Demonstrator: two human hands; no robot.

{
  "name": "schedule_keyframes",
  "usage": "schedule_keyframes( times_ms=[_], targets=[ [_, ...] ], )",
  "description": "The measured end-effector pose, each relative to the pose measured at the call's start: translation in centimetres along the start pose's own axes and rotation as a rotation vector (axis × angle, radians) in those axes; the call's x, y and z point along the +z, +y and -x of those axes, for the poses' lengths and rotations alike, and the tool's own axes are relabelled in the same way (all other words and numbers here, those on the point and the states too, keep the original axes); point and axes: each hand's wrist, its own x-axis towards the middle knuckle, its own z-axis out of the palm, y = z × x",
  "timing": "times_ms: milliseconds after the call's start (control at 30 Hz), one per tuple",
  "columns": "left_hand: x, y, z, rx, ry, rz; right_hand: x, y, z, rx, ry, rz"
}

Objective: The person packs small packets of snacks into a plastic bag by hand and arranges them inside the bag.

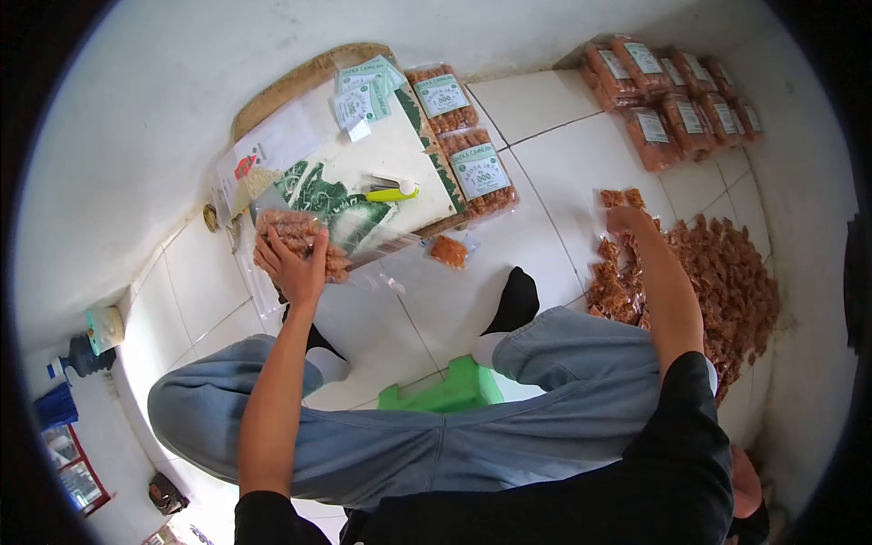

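Note:
My left hand [295, 268] grips a clear plastic bag filled with reddish-brown snack packets [292, 227], thumb on one side and fingers on the other. The bag lies at the near left corner of a low board table [409, 213]. Far to the right, my right hand [625, 221] is closed at a row of small snack packets [610, 263]; its fingertips are hidden, so what they hold cannot be made out. Beside that row spreads a large heap of the same small packets [722, 286]. One loose small packet [449, 252] lies on the floor by the table.
On the board are a yellow-green stapler [392, 193] and printed labels [363, 102]. Two labelled filled bags [479, 173] lie along its right edge. Several finished bags [668, 100] are stacked by the far wall. A green plastic stool [445, 389] is between my legs.

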Motion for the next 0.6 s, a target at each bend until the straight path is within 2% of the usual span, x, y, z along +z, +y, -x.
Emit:
schedule_keyframes(
  times_ms=[67, 200, 267, 333, 367, 500, 567, 600],
  targets=[
    [0.1, 0.0, -0.1, -0.010, 0.004, -0.018, 1.8, 1.5, -0.9, -0.032, 0.097, 0.109],
    [-0.3, 0.3, -0.1, -0.022, 0.003, 0.003, 7.4, 4.5, -5.4, -0.174, 0.473, 0.223],
    [-0.4, 0.4, 0.0, 0.001, 0.007, 0.008, 9.7, 5.0, -6.3, -0.266, 0.601, 0.197],
    [-0.3, 0.5, 0.1, -0.013, 0.008, 0.003, 11.2, 4.9, -6.2, -0.402, 0.641, 0.117],
    [-0.3, 0.5, 0.0, -0.020, 0.008, -0.004, 11.3, 4.7, -6.3, -0.536, 0.676, 0.028],
    [-0.5, 0.9, 0.3, -0.047, 0.010, 0.008, 10.7, -1.0, -3.5, -0.505, 0.528, -0.076],
    [-0.5, 1.0, 0.2, -0.047, 0.007, -0.005, 10.9, -3.2, -3.7, -0.680, 0.196, -0.409],
    [-0.3, 0.7, 0.1, -0.041, 0.013, -0.021, 10.3, -4.5, -2.7, -0.682, 0.196, -0.405]
  ],
)
